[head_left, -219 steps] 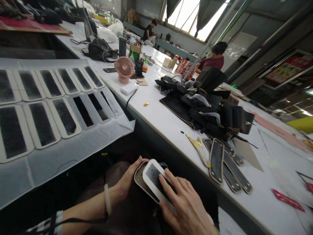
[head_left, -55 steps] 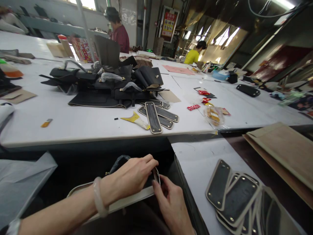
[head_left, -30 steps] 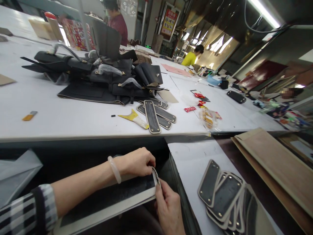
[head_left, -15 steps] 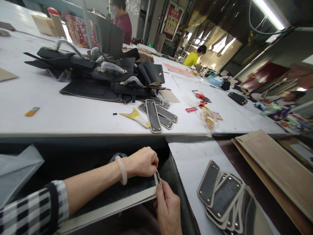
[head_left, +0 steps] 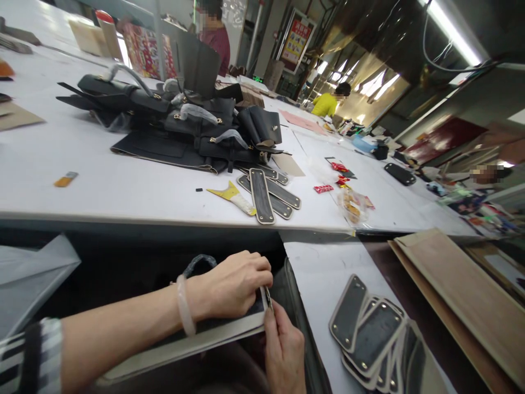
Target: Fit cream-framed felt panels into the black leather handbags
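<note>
A dark leather bag piece (head_left: 164,358) with a pale edge band lies in front of me, its far part under my left forearm. My left hand (head_left: 235,282), below a pale bangle, is closed with curled fingers at the right end of this piece. What its fingertips grip there is hidden. Just below it, my right hand (head_left: 285,345) pinches the same end between thumb and fingers. A small shiny dark bit shows between the two hands, too small to name. To the right lies a pile of dark oblong bag bases (head_left: 375,334) with pale rims and metal studs.
Several black handbags (head_left: 176,126) with wrapped handles lie on the white table (head_left: 102,186). Near its front edge are more oblong bases (head_left: 262,197) and a yellow-and-white scrap (head_left: 232,197). Brown board sheets (head_left: 459,295) lean at right. Other people sit or stand farther back.
My left wrist and forearm have shifted left and turned, while the left hand stays by the piece's end. My right hand keeps its pinch. The view has shifted slightly.
</note>
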`<action>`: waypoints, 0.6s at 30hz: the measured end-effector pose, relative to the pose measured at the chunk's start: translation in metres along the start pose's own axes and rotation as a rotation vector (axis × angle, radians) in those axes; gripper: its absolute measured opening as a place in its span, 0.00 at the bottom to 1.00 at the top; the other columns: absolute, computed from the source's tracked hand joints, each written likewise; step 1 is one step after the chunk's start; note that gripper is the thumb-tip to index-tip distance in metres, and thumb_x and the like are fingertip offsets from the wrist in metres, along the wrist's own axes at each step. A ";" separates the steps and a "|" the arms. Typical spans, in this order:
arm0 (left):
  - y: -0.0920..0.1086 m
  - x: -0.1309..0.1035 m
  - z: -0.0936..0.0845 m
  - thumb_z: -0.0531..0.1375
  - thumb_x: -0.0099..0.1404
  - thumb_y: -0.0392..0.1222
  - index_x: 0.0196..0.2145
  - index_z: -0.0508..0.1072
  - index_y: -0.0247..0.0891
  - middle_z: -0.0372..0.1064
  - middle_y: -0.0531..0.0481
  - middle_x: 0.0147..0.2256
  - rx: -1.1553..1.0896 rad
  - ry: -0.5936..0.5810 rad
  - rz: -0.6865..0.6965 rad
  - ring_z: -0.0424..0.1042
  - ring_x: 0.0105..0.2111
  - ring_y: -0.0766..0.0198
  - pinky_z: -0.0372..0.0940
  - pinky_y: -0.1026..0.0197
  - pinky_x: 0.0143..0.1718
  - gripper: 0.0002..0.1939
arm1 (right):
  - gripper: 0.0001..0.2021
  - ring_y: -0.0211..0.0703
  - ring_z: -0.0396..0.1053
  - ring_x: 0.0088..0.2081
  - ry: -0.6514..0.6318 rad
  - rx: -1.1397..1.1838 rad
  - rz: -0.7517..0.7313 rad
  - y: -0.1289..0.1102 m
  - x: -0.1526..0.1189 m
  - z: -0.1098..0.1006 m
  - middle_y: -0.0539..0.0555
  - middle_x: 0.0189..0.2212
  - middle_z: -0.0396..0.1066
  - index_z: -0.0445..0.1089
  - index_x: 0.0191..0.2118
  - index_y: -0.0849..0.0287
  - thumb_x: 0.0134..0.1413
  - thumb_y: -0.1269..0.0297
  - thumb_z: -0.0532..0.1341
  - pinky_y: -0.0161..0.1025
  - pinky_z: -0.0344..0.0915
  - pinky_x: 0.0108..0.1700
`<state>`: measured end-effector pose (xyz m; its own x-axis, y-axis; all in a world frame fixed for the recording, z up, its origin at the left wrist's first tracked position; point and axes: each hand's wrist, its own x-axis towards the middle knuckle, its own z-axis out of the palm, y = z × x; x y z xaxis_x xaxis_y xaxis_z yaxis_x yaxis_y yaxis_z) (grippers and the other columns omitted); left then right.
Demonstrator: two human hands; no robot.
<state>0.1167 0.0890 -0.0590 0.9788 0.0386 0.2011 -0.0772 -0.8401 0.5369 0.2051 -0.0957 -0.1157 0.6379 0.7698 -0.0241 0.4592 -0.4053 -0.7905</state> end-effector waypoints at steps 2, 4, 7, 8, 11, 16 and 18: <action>0.008 -0.012 0.000 0.56 0.60 0.31 0.35 0.71 0.39 0.71 0.51 0.40 0.073 -0.022 0.075 0.68 0.40 0.61 0.61 0.58 0.45 0.06 | 0.21 0.48 0.74 0.42 -0.001 0.015 -0.006 -0.003 0.000 0.000 0.58 0.42 0.75 0.71 0.51 0.60 0.67 0.53 0.48 0.33 0.69 0.41; 0.014 -0.023 0.004 0.57 0.63 0.36 0.34 0.70 0.39 0.70 0.51 0.38 0.144 -0.054 0.119 0.67 0.39 0.60 0.59 0.56 0.45 0.01 | 0.21 0.48 0.74 0.40 0.014 0.017 -0.023 -0.005 0.001 0.000 0.58 0.40 0.76 0.71 0.50 0.60 0.66 0.53 0.49 0.33 0.69 0.38; 0.019 -0.034 0.012 0.57 0.64 0.38 0.38 0.69 0.37 0.70 0.49 0.39 0.258 -0.065 0.102 0.66 0.39 0.59 0.58 0.55 0.44 0.05 | 0.22 0.46 0.74 0.30 0.061 0.021 -0.025 -0.008 0.002 -0.001 0.57 0.31 0.76 0.73 0.48 0.61 0.65 0.52 0.50 0.32 0.68 0.28; 0.020 -0.035 0.014 0.57 0.65 0.38 0.41 0.69 0.37 0.70 0.49 0.39 0.286 -0.067 0.095 0.66 0.39 0.58 0.57 0.54 0.44 0.06 | 0.22 0.45 0.72 0.27 0.065 0.024 -0.027 -0.009 0.003 -0.001 0.56 0.28 0.75 0.73 0.48 0.61 0.64 0.52 0.50 0.32 0.66 0.26; 0.022 -0.034 0.015 0.56 0.67 0.38 0.45 0.69 0.36 0.70 0.48 0.40 0.321 -0.082 0.085 0.66 0.39 0.58 0.57 0.54 0.43 0.10 | 0.21 0.43 0.68 0.23 0.035 0.034 -0.037 -0.013 0.006 -0.003 0.53 0.22 0.70 0.73 0.46 0.62 0.64 0.52 0.51 0.32 0.63 0.23; 0.026 -0.029 0.013 0.58 0.65 0.36 0.46 0.69 0.36 0.68 0.48 0.44 0.294 -0.084 0.046 0.66 0.43 0.59 0.56 0.56 0.42 0.11 | 0.19 0.40 0.64 0.22 -0.035 0.071 -0.013 -0.011 0.014 -0.003 0.50 0.20 0.66 0.71 0.42 0.63 0.63 0.51 0.53 0.31 0.58 0.24; 0.027 -0.028 0.013 0.57 0.65 0.36 0.45 0.69 0.37 0.68 0.49 0.45 0.294 -0.085 0.020 0.66 0.42 0.59 0.56 0.56 0.42 0.10 | 0.19 0.41 0.66 0.24 -0.052 0.080 0.010 -0.010 0.016 -0.004 0.52 0.24 0.70 0.71 0.43 0.62 0.63 0.50 0.53 0.32 0.60 0.25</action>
<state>0.0893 0.0581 -0.0603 0.9909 -0.0146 0.1337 -0.0508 -0.9612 0.2712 0.2129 -0.0815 -0.1062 0.6083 0.7913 -0.0623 0.4011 -0.3741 -0.8362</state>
